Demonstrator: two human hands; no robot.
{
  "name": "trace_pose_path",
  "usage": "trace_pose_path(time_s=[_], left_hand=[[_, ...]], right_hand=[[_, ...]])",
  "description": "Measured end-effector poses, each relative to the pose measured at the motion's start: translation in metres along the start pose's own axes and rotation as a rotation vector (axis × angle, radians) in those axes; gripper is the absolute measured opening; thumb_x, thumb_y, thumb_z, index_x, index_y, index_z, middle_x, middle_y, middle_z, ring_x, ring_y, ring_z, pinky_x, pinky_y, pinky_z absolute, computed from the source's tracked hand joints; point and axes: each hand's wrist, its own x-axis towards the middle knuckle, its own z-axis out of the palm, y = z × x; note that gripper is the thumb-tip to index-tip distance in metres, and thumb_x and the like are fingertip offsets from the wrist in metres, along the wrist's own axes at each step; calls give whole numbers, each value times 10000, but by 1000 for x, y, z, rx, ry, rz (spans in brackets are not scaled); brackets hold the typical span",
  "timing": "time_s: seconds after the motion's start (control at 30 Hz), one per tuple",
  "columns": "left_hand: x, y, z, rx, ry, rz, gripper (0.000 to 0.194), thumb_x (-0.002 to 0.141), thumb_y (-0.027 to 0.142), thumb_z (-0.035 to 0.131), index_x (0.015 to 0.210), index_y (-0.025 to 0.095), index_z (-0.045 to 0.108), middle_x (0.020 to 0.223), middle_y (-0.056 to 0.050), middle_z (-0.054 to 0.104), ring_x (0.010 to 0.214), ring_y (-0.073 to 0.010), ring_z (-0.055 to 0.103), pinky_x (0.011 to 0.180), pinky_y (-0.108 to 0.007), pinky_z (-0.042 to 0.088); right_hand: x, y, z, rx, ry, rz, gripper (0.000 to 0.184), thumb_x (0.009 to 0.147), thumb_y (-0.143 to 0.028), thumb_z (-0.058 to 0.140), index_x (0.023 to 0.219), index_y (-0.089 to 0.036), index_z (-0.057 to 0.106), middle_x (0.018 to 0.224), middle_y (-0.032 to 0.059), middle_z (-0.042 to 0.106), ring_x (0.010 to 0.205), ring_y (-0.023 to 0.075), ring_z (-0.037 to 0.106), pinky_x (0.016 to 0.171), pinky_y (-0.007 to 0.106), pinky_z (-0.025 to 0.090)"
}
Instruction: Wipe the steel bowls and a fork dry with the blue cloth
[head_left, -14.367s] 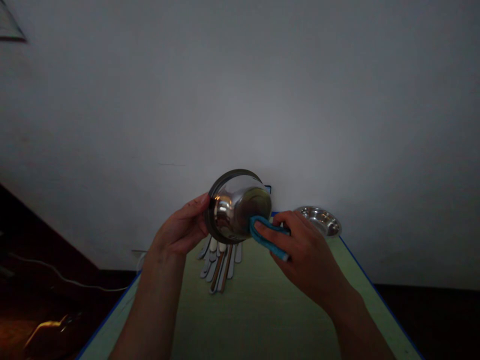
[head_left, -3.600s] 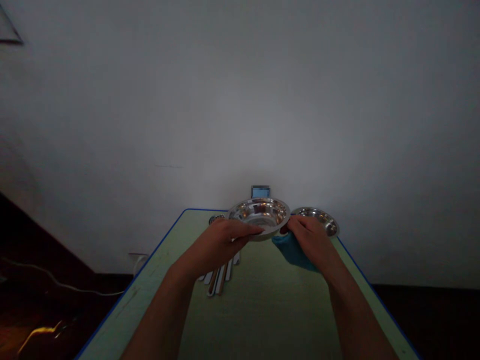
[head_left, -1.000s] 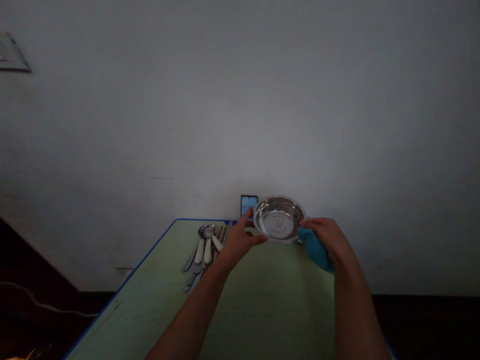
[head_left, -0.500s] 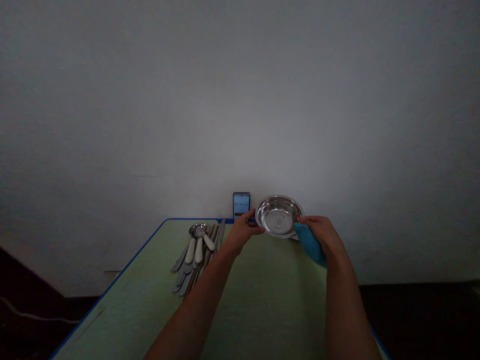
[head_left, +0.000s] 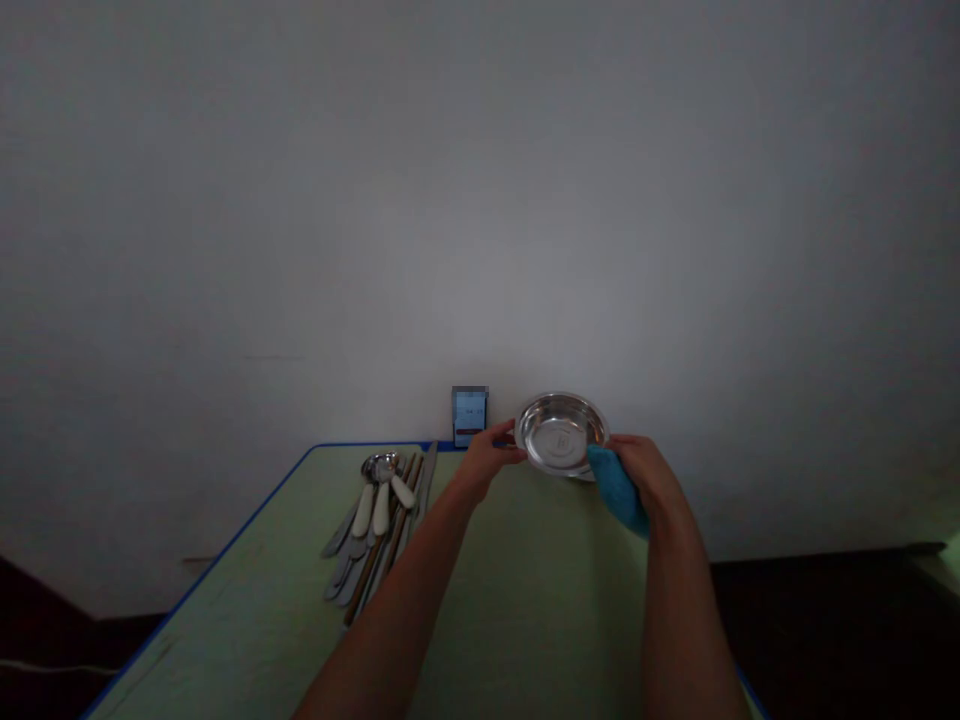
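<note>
A shiny steel bowl is held at the far right end of the green table, its inside tilted toward me. My left hand pinches the bowl's left rim. On the bowl's right rim sits my right hand, which also clutches a blue cloth hanging below it. The second steel bowl seen earlier at this spot is hidden behind the held one.
Several pieces of cutlery with pale and brown handles lie in a bundle on the table's left half. A phone with a lit screen leans against the white wall at the table's far edge. The table has a blue border.
Both hands have carried the bowl away from me to the table's far right, over the place of the second bowl. My view has swung right.
</note>
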Motion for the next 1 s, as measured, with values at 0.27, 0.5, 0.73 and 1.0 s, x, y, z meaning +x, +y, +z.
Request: trace_pose_path(time_s=[0.27, 0.5, 0.73, 1.0], left_hand=[[14, 3, 15, -20, -44, -40, 566, 529, 78, 739, 1091, 102, 675, 658, 12, 626, 594, -97, 532, 651, -258, 426], [29, 0, 27, -17, -61, -106, 563, 559, 50, 749, 1112, 97, 653, 609, 29, 604, 568, -93, 561, 638, -259, 479], [39, -2, 36, 76, -70, -187, 258, 850, 220, 607, 1088, 124, 590, 918, -46, 642, 746, -142, 622, 682, -318, 537], [51, -6, 45, 225, -45, -231, 331, 876, 298, 567, 1174, 155, 551, 1177, -95, 577, 971, -217, 598, 796, -411, 520]], right_hand=[[4, 10, -11, 57, 41, 1, 210, 631, -270, 525, 696, -151, 685, 583, -2, 652, 574, 180, 588, 538, 247, 432], [11, 26, -16, 95, 73, -4, 266, 649, -303, 546, 790, -153, 714, 688, 49, 717, 621, 210, 629, 509, 252, 442], [17, 36, -19, 135, 132, 32, 303, 649, -284, 573, 868, -150, 734, 740, 38, 734, 685, 233, 659, 546, 262, 473], [26, 48, -19, 145, 200, 60, 293, 708, -254, 625, 956, -121, 706, 833, 39, 735, 760, 223, 672, 619, 265, 506]])
